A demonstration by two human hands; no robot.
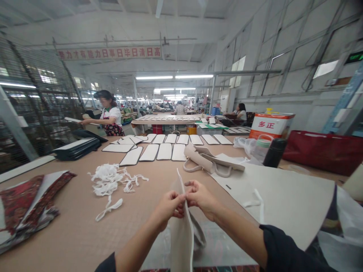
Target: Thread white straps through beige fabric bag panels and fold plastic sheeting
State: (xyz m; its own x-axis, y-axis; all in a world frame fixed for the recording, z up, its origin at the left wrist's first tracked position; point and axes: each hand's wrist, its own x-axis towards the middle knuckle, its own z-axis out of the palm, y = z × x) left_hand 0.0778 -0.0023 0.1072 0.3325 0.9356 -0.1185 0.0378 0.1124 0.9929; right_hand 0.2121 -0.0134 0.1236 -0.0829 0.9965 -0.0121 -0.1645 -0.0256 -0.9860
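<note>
Hands (170,207) (202,198) pinching panel (180,241), strips (106,177) left, handles (224,174) ahead

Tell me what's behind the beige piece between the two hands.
Behind the beige piece, a grey strap shows, curving out past the piece's right edge. The rest is covered, so where the strap's ends go can't be told.

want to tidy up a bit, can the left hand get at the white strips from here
Probably yes, once its grip is free: the left hand pinches the beige panel, but only tan tabletop shows between it and the white strips.
</note>
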